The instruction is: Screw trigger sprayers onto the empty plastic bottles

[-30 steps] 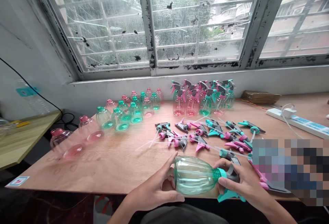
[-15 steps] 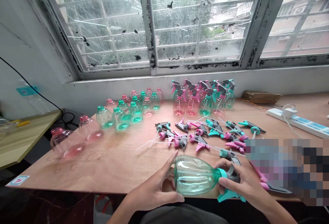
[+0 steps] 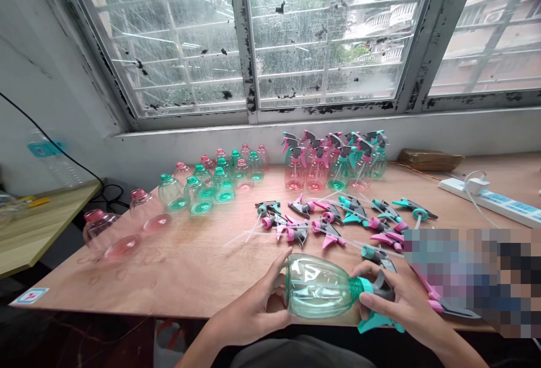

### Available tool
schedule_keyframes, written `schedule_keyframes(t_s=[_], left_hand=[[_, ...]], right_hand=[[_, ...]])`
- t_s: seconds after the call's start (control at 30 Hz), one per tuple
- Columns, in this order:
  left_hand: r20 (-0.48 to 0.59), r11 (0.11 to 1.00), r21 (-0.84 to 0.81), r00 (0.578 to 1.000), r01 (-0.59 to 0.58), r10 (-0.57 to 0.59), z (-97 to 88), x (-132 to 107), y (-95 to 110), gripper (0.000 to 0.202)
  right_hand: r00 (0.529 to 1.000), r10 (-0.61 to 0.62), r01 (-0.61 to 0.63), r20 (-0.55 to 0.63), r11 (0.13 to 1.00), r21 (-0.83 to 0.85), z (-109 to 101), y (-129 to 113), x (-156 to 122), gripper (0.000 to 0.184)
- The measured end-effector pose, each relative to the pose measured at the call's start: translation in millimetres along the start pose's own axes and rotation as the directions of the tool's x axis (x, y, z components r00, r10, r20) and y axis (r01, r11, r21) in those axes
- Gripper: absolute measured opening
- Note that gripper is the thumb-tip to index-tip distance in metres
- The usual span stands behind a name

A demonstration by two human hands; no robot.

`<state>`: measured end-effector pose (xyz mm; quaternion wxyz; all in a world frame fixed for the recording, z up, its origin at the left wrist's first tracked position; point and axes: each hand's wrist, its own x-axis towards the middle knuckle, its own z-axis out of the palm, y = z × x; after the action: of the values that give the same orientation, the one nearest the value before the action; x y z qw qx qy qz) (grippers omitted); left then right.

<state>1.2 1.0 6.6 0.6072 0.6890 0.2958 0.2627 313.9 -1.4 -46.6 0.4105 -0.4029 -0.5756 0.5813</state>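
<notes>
Between left hand [image 3: 256,303], curled round its base, and right hand [image 3: 406,296], gripping its spray head [image 3: 382,283], lies a green bottle [image 3: 319,289]

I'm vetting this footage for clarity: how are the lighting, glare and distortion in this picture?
Head view: the window is bright, washed out in patches; head view: white glare marks the held green bottle; head view: the nearest pink bottle looks stretched and leaning, probably lens distortion; head view: coarse pixelation hides the lower right.
</notes>
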Motion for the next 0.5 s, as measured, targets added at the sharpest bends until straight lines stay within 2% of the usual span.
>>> schedule_keyframes(t_s=[0.3,0.5], left_hand=[[-0.001,0.998,-0.050,1.000,-0.023,0.023,-1.4,-1.8,-10.0,0.096],[0.009,0.999,-0.035,1.000,-0.015,0.016,-0.2,-0.6,-4.7,0.102]], right_hand=[[0.999,-0.008,0.007,-0.035,1.000,-0.027,2.0,0.6,0.2,0.044],[1.000,-0.010,0.010,-0.027,1.000,-0.027,1.5,0.9,0.2,0.042]])
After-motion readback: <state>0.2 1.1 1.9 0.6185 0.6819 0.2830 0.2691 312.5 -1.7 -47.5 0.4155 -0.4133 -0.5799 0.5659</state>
